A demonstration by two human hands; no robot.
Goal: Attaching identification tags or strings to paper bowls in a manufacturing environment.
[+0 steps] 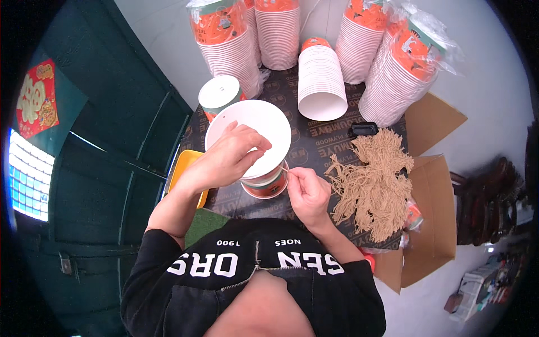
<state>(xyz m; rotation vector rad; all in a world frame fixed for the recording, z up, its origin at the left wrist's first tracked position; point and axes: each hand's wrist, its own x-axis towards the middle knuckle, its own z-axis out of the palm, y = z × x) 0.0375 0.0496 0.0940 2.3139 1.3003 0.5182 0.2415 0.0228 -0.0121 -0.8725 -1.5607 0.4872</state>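
A white paper bucket (278, 126) with a wide round top stands tilted in front of me, a printed orange and green band (268, 189) showing below it. My left hand (238, 151) lies over its white face, fingers curled in with the thumb close to them; whatever they hold is hidden. At the bucket's near right edge my right hand (309, 191) is closed in a pinch on a thin strand of tan twine (284, 168). To the right of that hand lies a loose tan pile of twine strands (373, 188).
Tall stacks of nested paper buckets (224, 56) line the table's back, some wrapped in plastic. One stack (323, 81) lies on its side. A lidded bucket (220, 92), a yellow tray (188, 168), a small black object (364, 129) and an open cardboard box (429, 219) surround the dark tabletop (320, 140).
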